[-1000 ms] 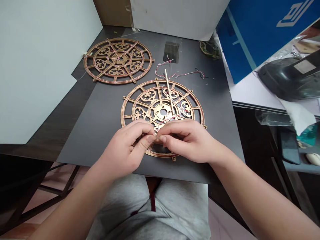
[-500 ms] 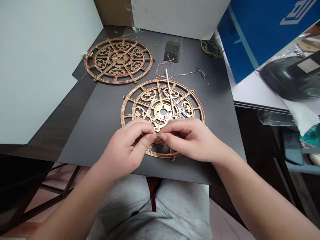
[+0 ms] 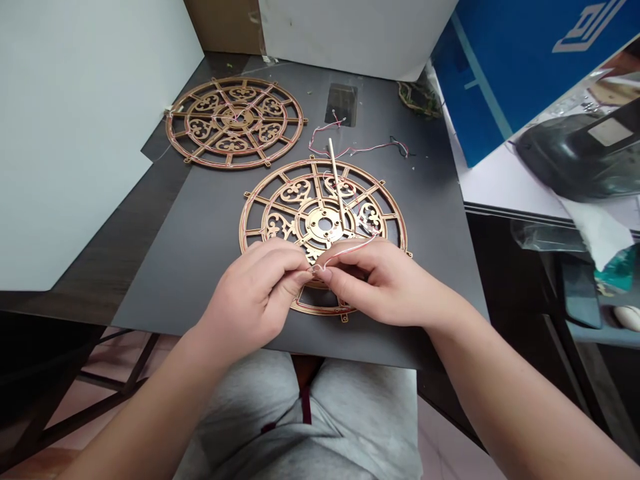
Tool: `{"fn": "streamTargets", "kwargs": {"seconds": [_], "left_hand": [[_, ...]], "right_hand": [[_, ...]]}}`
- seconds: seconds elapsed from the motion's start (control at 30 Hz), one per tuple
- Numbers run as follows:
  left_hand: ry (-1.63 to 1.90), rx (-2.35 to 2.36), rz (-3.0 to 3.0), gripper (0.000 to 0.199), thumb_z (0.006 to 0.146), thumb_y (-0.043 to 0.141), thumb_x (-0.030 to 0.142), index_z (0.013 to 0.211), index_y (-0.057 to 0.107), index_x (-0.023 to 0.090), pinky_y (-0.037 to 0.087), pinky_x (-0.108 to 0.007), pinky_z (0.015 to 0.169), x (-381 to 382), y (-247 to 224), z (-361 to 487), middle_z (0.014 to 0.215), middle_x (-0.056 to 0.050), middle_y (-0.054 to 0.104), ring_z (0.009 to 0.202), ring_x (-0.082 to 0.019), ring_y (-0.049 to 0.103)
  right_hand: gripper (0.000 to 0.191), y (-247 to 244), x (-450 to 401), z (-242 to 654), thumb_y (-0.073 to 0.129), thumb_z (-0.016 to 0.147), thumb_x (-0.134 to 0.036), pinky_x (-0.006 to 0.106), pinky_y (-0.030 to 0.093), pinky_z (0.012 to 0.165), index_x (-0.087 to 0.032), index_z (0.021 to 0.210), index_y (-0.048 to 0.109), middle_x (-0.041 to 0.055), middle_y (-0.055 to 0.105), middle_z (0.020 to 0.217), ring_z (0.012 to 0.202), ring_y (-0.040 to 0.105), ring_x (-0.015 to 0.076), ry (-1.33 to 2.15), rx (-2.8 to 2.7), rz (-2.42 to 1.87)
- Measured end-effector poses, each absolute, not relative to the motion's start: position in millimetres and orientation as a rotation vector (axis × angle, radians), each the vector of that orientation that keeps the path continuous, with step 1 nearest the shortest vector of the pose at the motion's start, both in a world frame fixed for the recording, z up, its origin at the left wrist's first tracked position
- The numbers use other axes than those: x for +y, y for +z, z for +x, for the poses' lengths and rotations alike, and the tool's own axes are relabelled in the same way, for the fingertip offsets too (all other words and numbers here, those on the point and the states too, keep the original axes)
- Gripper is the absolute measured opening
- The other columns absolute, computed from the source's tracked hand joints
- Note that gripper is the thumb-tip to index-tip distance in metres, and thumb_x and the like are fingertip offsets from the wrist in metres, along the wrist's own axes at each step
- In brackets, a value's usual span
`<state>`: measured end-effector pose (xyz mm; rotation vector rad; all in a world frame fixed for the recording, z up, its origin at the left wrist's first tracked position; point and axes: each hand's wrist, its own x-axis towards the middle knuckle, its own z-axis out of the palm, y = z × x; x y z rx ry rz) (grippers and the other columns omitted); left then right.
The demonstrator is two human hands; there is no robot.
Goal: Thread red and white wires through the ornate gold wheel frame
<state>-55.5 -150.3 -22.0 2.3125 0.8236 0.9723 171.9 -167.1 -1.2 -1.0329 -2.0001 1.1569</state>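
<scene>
My left hand (image 3: 260, 290) pinches a small wire end over the near part of a round, gold openwork frame (image 3: 314, 168). Close beside it, my right hand (image 3: 383, 280) pinches a thin red-and-white wire (image 3: 353, 249); the fingertips of both hands almost meet. From the right hand's fingers the wire runs up and right across the frame. A thin pale stick (image 3: 335, 175) leans over the frame, its lower end near the central ring. Red wires follow the frame's rims. The exact ends between my fingertips are too small to make out.
A second wired gold frame (image 3: 230, 163) lies at the back left. Loose red-and-white wire (image 3: 370, 148) and a dark rectangle (image 3: 341, 105) are behind the near frame. White panels, a blue board (image 3: 463, 100) and a black object (image 3: 560, 157) stand around the dark table (image 3: 165, 267).
The red-and-white wire now arches over my right fingers, where before it lay lower across the frame. Both hands stay at nearly the same place, and the view has shifted slightly.
</scene>
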Motion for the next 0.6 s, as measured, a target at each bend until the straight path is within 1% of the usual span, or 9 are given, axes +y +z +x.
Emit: {"fn": "streamTargets", "kwargs": {"seconds": [0.07,0.17,0.33,0.47,0.6], "left_hand": [[0.974,0.818,2.334,0.010,0.101,0.059,0.007,0.102,0.060,0.017,0.052,-0.028,0.087,-150,-22,-55,0.100,0.000,0.067,0.095,-0.010,0.062],[0.982,0.805,2.347,0.010,0.102,0.059,0.007,0.103,0.060,0.017,0.051,-0.028,0.088,-150,-22,-55,0.101,0.000,0.068,0.096,-0.011,0.062],[0.968,0.839,2.300,0.009,0.101,0.061,0.008,0.102,0.061,0.018,0.052,-0.025,0.089,-150,-22,-54,0.100,0.001,0.068,0.095,-0.009,0.062],[0.991,0.882,2.276,0.009,0.101,0.061,0.008,0.101,0.061,0.017,0.051,-0.022,0.090,-151,-22,-53,0.099,0.001,0.068,0.096,-0.008,0.064],[0.992,0.917,2.276,0.009,0.101,0.061,0.008,0.098,0.060,0.017,0.051,-0.021,0.087,-151,-22,-52,0.097,0.001,0.068,0.095,-0.008,0.064]], "right_hand": [[0.018,-1,-167,172,0.058,0.103,-0.021,0.027,0.046,0.073,-0.015,0.095,0.072,0.0053,0.071,0.092,0.082,0.061,0.0142,1.149,-2.017,-1.040],[0.017,0,-167,172,0.059,0.103,-0.023,0.027,0.047,0.074,-0.015,0.095,0.071,0.0056,0.071,0.092,0.082,0.062,0.0146,1.126,-2.030,-1.016],[0.018,-3,-167,170,0.056,0.102,-0.018,0.027,0.047,0.075,-0.015,0.091,0.070,0.0053,0.072,0.093,0.082,0.063,0.0136,1.065,-2.042,-0.991],[0.014,-10,-167,168,0.059,0.099,-0.015,0.025,0.048,0.077,-0.015,0.093,0.071,0.0021,0.071,0.089,0.081,0.063,0.0113,0.960,-1.994,-0.991],[0.012,-14,-167,165,0.060,0.099,-0.014,0.020,0.047,0.076,-0.014,0.095,0.071,-0.0015,0.068,0.085,0.078,0.061,0.0070,0.927,-1.962,-0.981]]}}
